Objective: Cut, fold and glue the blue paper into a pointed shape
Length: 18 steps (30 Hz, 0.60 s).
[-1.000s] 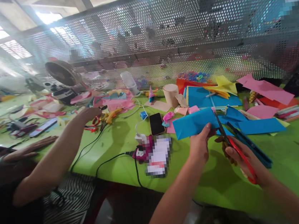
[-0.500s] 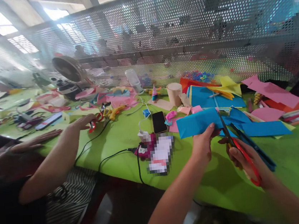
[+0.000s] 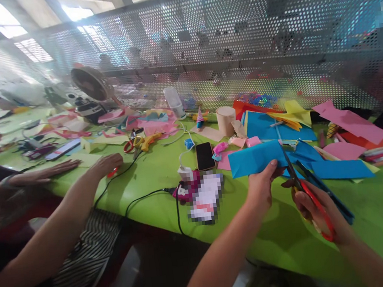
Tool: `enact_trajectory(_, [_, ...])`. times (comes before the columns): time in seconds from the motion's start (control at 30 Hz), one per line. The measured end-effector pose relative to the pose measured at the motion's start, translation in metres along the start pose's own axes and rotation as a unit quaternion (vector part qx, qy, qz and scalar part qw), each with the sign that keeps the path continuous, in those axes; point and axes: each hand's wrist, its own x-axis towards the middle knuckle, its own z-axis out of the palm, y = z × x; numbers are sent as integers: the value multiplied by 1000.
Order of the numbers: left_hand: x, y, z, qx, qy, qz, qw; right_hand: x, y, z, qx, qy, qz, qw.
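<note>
My left hand [image 3: 263, 182] grips a folded piece of blue paper [image 3: 253, 158] by its lower right part, thumb on top. In my right hand [image 3: 314, 203] is a pair of red-handled scissors [image 3: 318, 207], fingers wrapped round the handles. The scissor blades point up and away from me and lie at the right end of the blue paper. Whether they are biting into it I cannot tell. Behind my right hand lie loose blue paper strips [image 3: 341, 169] and a long dark blue object [image 3: 334, 198].
On the green table [image 3: 167, 171] are a dark phone [image 3: 205, 156], a lit phone [image 3: 206, 198], a purple power strip [image 3: 183, 192] with cords, a paper roll [image 3: 226, 120] and coloured paper sheets. A co-worker's arms [image 3: 76, 193] reach in from the left. A perforated metal screen [image 3: 201, 45] stands behind.
The co-worker's nearer hand has moved down and a little left, away from the scissors on the table. My hands, the blue paper and my scissors have barely moved.
</note>
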Motion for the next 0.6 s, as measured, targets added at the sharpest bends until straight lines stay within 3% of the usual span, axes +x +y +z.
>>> enact_trajectory(0.6, [1,0,0,-11,-11,1,1000,2,-5,4,-7,33,11,999])
